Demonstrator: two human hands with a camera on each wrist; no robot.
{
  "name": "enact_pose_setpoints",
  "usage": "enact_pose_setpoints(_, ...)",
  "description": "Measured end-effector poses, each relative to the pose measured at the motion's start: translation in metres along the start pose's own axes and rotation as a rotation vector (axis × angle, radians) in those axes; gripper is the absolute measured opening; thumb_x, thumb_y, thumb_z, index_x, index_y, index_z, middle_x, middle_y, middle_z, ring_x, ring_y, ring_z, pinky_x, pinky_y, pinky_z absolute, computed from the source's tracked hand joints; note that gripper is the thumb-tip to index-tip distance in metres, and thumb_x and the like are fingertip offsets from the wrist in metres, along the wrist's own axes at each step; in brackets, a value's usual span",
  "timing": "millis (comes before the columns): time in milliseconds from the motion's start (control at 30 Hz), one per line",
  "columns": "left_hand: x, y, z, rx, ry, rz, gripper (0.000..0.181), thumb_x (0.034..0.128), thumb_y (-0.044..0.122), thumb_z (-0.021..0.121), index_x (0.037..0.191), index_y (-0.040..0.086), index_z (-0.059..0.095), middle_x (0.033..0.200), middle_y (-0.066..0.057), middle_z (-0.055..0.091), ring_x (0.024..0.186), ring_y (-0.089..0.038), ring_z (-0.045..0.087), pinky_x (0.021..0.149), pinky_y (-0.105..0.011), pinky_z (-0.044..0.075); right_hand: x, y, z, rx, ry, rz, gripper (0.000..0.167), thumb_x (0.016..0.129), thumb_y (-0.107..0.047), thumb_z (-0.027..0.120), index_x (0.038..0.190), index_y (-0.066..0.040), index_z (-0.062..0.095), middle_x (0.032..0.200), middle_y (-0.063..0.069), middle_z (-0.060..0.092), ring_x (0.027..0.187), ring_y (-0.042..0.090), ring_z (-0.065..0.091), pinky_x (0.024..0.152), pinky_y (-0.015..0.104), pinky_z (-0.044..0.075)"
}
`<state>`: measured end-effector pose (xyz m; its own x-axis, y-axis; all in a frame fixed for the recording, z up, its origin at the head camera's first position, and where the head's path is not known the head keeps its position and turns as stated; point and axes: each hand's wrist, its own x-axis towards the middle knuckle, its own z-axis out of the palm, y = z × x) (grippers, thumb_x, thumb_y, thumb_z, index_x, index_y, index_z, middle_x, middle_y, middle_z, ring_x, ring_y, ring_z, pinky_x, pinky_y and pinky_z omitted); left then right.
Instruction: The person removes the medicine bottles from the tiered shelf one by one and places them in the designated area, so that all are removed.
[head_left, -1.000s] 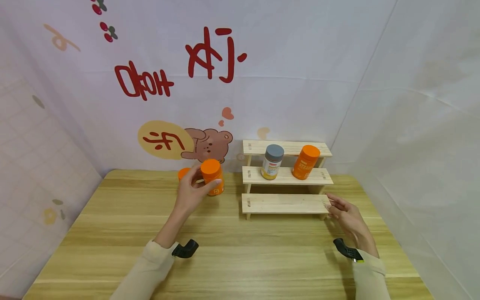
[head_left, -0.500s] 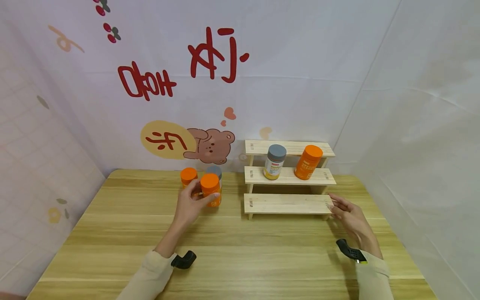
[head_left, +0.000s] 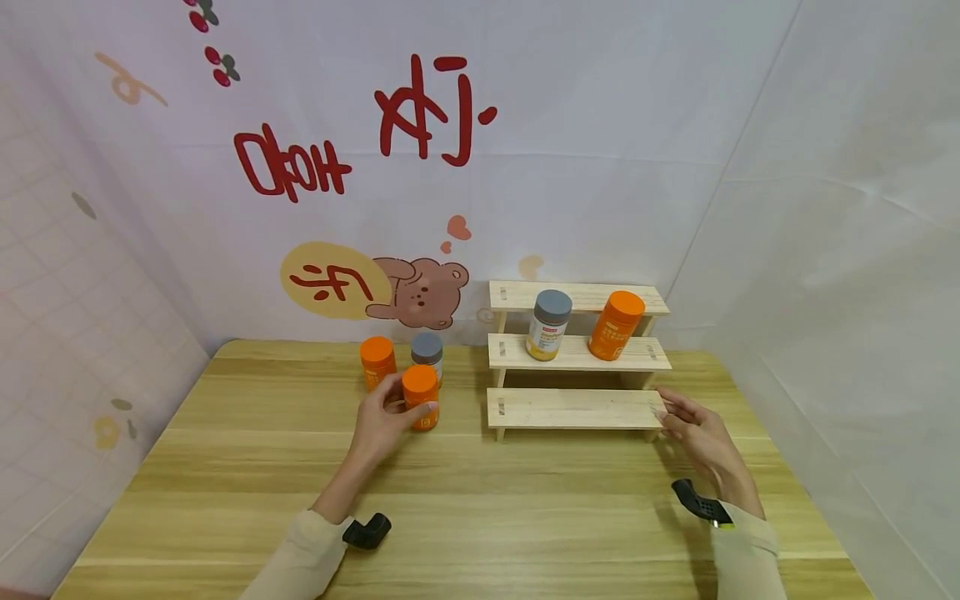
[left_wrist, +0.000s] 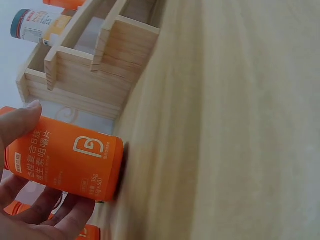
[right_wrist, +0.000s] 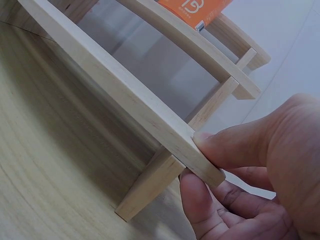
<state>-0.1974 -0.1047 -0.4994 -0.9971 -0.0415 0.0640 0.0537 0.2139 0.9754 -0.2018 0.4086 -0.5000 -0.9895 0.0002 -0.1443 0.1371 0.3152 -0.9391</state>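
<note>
My left hand (head_left: pixel 381 421) grips an orange supplement bottle (head_left: pixel 422 396) with an orange lid, thumb on one side and fingers on the other. It is upright, its base at or just above the table; contact cannot be told. The left wrist view shows white print on this bottle (left_wrist: pixel 65 157). Behind it stand another orange bottle (head_left: pixel 377 362) and a grey-lidded bottle (head_left: pixel 427 348), both partly hidden. At the right, my right hand (head_left: pixel 697 429) pinches the end of the bottom board (head_left: pixel 573 408) of a three-step wooden rack, thumb above and fingers below, as the right wrist view shows.
A grey-lidded bottle (head_left: pixel 549 327) and an orange bottle (head_left: pixel 617 327) stand on the rack's middle board (head_left: pixel 510 352). The top board (head_left: pixel 577 295) is behind them. A printed white cloth (head_left: pixel 600 167) hangs behind and beside the wooden table (head_left: pixel 480 517).
My left hand has lowered the orange bottle and drawn it towards me, uncovering the two bottles behind. My right hand has stayed on the board's end.
</note>
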Motion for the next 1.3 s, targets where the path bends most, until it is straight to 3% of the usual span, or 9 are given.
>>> enact_pose_setpoints(400, 0.001, -0.006, 0.002, 0.049, -0.001, -0.025, 0.066, 0.0834, 0.022, 0.087, 0.141, 0.013, 0.056, 0.134, -0.015, 0.063, 0.122, -0.031, 0.065, 0.106, -0.047, 0.054, 0.001, -0.003, 0.002, 0.006, 0.009, 0.014, 0.065, 0.104, -0.022, 0.062, 0.16, -0.007, 0.034, 0.121, -0.011, 0.057, 0.102, -0.002, 0.061, 0.085, 0.021, 0.058)
enact_pose_setpoints(700, -0.001, -0.001, 0.001, 0.053, -0.068, -0.017, 0.076, 0.0834, 0.026, 0.088, 0.147, 0.013, 0.048, 0.139, -0.016, 0.061, 0.126, -0.033, 0.063, 0.109, -0.049, 0.052, -0.001, -0.001, -0.002, -0.026, 0.011, 0.017, 0.066, 0.105, -0.025, 0.061, 0.161, -0.007, 0.032, 0.123, -0.011, 0.055, 0.103, -0.005, 0.061, 0.088, 0.023, 0.059)
enact_pose_setpoints(933, -0.001, 0.017, -0.005, 0.048, -0.064, 0.052, 0.076, 0.083, 0.03, 0.088, 0.146, 0.015, 0.048, 0.141, -0.01, 0.057, 0.132, -0.031, 0.057, 0.115, -0.05, 0.047, -0.002, -0.001, -0.003, -0.013, 0.003, 0.026, 0.066, 0.105, -0.027, 0.06, 0.162, -0.008, 0.031, 0.128, -0.009, 0.052, 0.106, -0.006, 0.059, 0.09, 0.022, 0.058)
enact_pose_setpoints(1133, 0.002, 0.032, -0.008, 0.08, -0.053, 0.135, 0.078, 0.0836, 0.031, 0.087, 0.147, 0.01, 0.047, 0.14, -0.013, 0.056, 0.132, -0.03, 0.053, 0.118, -0.051, 0.043, -0.002, -0.002, -0.003, -0.027, 0.003, 0.023, 0.065, 0.106, -0.026, 0.059, 0.162, -0.008, 0.031, 0.13, -0.006, 0.052, 0.106, -0.006, 0.059, 0.091, 0.022, 0.058)
enact_pose_setpoints(1300, 0.005, 0.043, -0.008, 0.084, -0.042, 0.168, 0.082, 0.0827, 0.037, 0.087, 0.149, 0.013, 0.047, 0.142, -0.014, 0.055, 0.134, -0.031, 0.052, 0.119, -0.051, 0.043, -0.002, -0.001, -0.003, -0.033, 0.002, 0.019, 0.064, 0.106, -0.024, 0.058, 0.161, -0.007, 0.031, 0.13, -0.006, 0.052, 0.106, -0.005, 0.059, 0.091, 0.023, 0.058)
